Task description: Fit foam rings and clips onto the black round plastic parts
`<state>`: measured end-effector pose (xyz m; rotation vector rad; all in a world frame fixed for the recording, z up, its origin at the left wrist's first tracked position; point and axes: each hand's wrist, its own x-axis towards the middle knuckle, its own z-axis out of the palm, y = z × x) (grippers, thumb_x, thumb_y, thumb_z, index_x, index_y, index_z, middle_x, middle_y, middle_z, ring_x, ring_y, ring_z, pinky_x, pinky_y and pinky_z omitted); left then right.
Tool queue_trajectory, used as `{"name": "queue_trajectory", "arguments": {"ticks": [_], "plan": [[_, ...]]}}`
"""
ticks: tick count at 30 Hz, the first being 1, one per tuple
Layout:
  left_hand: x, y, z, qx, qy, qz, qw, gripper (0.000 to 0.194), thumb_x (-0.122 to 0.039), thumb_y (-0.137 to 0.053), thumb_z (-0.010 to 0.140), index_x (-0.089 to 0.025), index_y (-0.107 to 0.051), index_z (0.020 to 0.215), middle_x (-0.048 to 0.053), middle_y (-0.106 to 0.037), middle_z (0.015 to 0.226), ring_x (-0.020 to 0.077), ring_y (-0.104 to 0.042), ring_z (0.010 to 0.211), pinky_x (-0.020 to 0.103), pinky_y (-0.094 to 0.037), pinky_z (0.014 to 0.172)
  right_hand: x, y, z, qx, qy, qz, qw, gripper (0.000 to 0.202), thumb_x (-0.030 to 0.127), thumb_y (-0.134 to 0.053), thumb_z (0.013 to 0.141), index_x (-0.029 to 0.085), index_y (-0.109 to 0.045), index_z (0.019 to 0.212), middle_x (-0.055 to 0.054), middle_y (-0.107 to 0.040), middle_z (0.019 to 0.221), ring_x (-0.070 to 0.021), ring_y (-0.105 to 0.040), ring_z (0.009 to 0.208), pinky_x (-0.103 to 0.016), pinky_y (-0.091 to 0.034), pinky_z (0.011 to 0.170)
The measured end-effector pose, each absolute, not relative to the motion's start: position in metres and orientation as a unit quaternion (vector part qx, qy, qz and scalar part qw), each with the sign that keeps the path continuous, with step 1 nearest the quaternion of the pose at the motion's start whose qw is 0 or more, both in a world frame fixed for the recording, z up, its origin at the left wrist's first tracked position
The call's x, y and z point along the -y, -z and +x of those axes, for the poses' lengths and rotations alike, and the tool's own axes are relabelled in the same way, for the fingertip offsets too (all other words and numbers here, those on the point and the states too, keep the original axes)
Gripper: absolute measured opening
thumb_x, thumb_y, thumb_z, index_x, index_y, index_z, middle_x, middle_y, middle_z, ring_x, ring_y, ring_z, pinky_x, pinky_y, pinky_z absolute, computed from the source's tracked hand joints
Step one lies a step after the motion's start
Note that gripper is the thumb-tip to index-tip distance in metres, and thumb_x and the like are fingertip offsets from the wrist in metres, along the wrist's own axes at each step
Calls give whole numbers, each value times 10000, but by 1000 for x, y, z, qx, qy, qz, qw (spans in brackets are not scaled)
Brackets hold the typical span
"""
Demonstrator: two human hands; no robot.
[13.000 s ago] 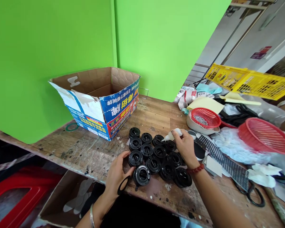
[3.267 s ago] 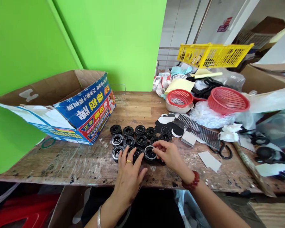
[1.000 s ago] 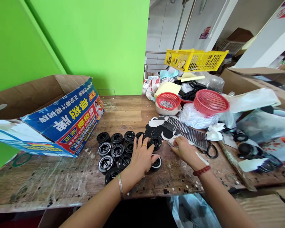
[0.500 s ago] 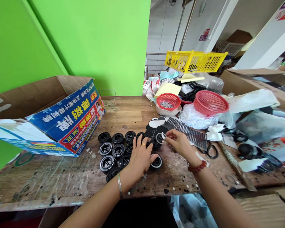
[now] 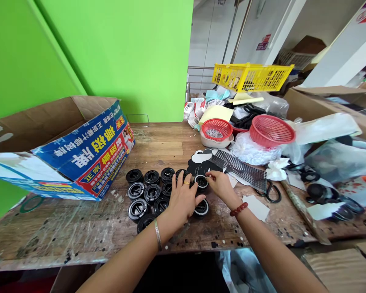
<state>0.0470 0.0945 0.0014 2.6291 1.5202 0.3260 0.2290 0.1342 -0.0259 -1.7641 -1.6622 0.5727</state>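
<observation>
Your right hand pinches the edge of a pale ring sitting on a round black piece, at the right of the group on the wooden table. Your left hand rests, fingers spread, over neighbouring black pieces.

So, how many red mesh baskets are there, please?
2 clearly: the left basket, on a beige bowl, and the right basket, on a white pile. A red edge between them may be a third.
</observation>
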Motion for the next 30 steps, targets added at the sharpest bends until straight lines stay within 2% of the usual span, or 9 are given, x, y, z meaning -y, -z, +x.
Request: {"name": "queue_trajectory", "arguments": {"ticks": [3,5,7,10,14,18,23,27,30], "plan": [[-96,-4,48,-494,-102,862,45,443,-480,-543,929,-194,-668,1243,175,-520,1443,426,-340,1417,637,-257,1159,-139,34,230,626,-231,-683,297,94,141,-560,797,164,-652,801,35,-584,516,-127,-522,419,-229,-381,461],[-97,-5,49,-494,-99,863,39,430,-473,-558,923,-198,-677,1231,175,-527,1436,425,-345,1416,642,-257,1157,-140,36,230,631,-223,-684,290,79,150,-553,809,165,-629,796,42,-576,507,-127,-515,406,-226,-375,447],[-97,-5,50,-494,-98,864,31,428,-467,-577,914,-186,-685,1218,181,-535,1428,422,-348,1416,645,-254,1158,-138,35,231,643,-196,-682,289,78,150,-552,809,172,-616,770,18,-613,570,-143,-562,486,-236,-410,496],[-94,-2,48,-489,-107,865,29,458,-463,-615,893,-174,-668,1243,188,-535,1426,425,-354,1412,651,-259,1155,-126,30,239,665,-134,-676,289,105,195,-561,837,173,-630,762,-66,-678,740,-213,-632,728,-312,-484,679],[-85,2,38,-481,-151,863,36,547,-408,-675,865,-195,-574,1358,179,-521,1437,413,-362,1404,647,-299,1139,-101,38,267,683,-37,-674,277,192,263,-611,845,133,-684,967,-195,-688,1053,-338,-587,1062,-477,-448,941],[-74,9,27,-459,-209,863,40,518,-349,-713,841,-199,-595,1323,168,-553,1384,395,-406,1364,644,-365,1101,-81,62,298,725,79,-644,232,253,237,-531,905,154,-696,1077,-184,-668,1192,-317,-593,1119,-470,-475,957],[-62,21,12,-438,-277,855,16,415,-283,-722,824,-183,-650,1220,159,-586,1309,387,-437,1315,634,-417,1064,-63,66,321,747,128,-611,229,304,237,-446,964,171,-733,1040,-148,-707,1103,-293,-594,1057,-447,-495,918],[-58,25,-4,-455,-287,843,-6,364,-266,-701,838,-167,-659,1186,156,-598,1277,391,-438,1303,644,-419,1057,-58,44,311,728,151,-620,250,322,237,-426,974,152,-732,1025,-141,-694,937,-262,-581,872,-386,-497,796],[-56,24,-12,-471,-269,840,-9,362,-270,-700,837,-167,-661,1183,162,-593,1277,396,-447,1296,652,-426,1050,-62,26,295,691,150,-651,277,317,235,-422,970,109,-693,1078,-140,-684,892,-254,-596,843,-351,-477,754]]}}
